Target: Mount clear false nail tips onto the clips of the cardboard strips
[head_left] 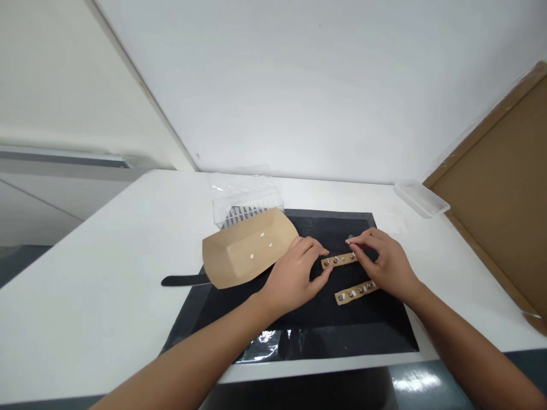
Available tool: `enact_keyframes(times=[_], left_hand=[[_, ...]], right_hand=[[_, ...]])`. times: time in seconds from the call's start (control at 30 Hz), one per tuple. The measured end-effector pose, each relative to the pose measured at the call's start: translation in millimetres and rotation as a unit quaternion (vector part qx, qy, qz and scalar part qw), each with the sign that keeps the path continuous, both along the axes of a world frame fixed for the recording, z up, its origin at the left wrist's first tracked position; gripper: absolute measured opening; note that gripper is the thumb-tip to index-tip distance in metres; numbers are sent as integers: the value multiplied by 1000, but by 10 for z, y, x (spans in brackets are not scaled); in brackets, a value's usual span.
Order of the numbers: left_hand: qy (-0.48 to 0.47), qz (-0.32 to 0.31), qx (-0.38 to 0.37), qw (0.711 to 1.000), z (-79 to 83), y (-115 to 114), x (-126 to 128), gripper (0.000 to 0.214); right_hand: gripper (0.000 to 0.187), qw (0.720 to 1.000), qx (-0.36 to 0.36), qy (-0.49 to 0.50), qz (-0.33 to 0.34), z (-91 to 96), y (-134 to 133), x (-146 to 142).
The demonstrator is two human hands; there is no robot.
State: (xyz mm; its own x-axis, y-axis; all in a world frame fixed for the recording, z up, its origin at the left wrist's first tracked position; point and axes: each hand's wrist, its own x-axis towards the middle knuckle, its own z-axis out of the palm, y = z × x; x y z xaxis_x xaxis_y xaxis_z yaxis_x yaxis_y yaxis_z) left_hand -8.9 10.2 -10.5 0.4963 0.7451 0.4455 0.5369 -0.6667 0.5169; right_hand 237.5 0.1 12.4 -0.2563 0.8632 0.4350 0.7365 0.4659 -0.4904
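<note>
Two tan strips studded with small metal snaps lie on a black mat (239, 310). My left hand (294, 276) pinches the left end of the upper strip (339, 260) between thumb and fingers. My right hand (384, 259) has its fingers curled over the right end of that same strip, fingertips pressed together on it. The lower strip (354, 292) lies free just below, partly under my right hand's edge.
A brown paper tray (245, 250) lies tipped on the mat's left part, with a clear plastic box (245, 208) behind it. A dark handle (183, 280) pokes out left. A shallow clear tray (421, 198) sits far right, beside a cardboard panel (499, 193).
</note>
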Motion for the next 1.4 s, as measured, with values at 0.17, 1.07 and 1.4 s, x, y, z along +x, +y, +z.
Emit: enact_keyframes(times=[0.17,1.07,1.4], left_hand=[[15,-2,-26,1000,-81,35,18,25],[26,10,-30,999,-163,86,94,9],[30,16,-47,998,-143,80,104,8]], right_hand=[[12,998,-53,22,-16,-39,32,43],[4,993,-84,-27,76,-145,145,65],[5,990,-122,-32,66,-183,170,115]])
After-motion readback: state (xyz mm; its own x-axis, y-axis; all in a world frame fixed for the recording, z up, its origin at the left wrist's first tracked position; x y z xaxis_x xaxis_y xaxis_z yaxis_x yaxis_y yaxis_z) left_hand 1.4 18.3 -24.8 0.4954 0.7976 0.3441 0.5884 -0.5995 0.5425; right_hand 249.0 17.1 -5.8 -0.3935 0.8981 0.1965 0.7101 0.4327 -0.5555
